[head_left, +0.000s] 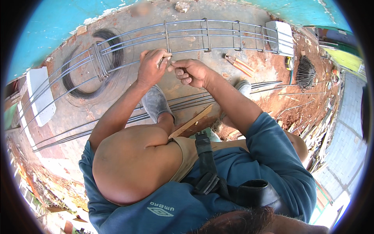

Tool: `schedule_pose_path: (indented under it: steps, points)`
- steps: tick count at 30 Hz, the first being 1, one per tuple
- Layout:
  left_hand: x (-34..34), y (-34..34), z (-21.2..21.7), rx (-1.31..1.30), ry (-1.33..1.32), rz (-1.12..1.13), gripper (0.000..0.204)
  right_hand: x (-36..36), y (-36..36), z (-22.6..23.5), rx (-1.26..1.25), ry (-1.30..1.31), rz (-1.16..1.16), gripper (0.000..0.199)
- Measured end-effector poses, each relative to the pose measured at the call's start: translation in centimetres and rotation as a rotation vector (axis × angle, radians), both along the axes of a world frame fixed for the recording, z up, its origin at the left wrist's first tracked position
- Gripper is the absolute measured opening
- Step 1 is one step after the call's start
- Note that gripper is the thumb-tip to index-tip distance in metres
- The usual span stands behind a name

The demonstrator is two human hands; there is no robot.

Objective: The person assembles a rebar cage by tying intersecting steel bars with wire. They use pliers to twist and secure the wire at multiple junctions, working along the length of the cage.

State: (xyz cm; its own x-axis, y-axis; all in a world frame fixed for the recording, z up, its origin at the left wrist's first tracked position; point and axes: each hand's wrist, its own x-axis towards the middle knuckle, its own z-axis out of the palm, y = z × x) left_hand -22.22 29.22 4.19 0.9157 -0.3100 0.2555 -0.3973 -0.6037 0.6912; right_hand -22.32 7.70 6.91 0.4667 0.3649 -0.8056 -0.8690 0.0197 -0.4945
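Observation:
A long rebar cage point(185, 36) of straight steel bars and square stirrups stretches across in front of me. At the near lower corner of one stirrup point(167, 37), my left hand point(153, 67) is closed in a pinch against the nearest bar. Just to its right my right hand point(191, 72) is also closed, with thumb and forefinger pressed together and the other fingers curled. The fingertips of both hands almost meet. Whatever lies between them is too small to make out. Several loose stirrups point(100, 62) sit bunched on the bars to the left.
A coil of thin dark wire point(113, 43) lies under the cage's left part. White blocks point(41, 97) support both ends. Orange-handled pincers point(239, 64), a tape measure point(288, 63) and a dark wire bundle point(306, 73) lie right. Loose rods point(183, 103) run beneath my legs, near a wood strip point(193, 121).

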Motion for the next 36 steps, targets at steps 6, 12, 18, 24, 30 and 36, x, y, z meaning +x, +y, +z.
schedule_pose_path:
  steps: [6,12,18,24,30,36]
  points:
    - [3.0,-0.3,1.4,0.04,0.574,0.079,0.035,-4.7,-8.5,-9.2,-0.617,-0.488,-0.127,0.028]
    - [7.3,1.0,-0.9,0.105,0.968,-0.088,0.068,-4.7,-21.7,-8.8,-1.595,-0.599,0.461,0.078]
    - [9.2,1.5,-0.3,-0.005,1.084,-0.36,0.063,-3.1,-27.9,-8.7,-1.466,-0.544,0.83,0.078]
    - [9.6,1.5,0.0,-0.094,1.2,-0.381,0.066,-0.6,-28.7,-8.8,-1.404,-0.659,1.127,0.068]
    - [9.9,1.6,-2.0,-0.176,1.262,-0.39,0.067,-1.0,-29.2,-8.1,-1.355,-0.769,1.159,0.055]
    - [9.4,1.8,-2.4,-0.152,1.152,-0.345,0.072,-4.2,-25.9,-6.0,-1.025,-0.655,0.872,0.034]
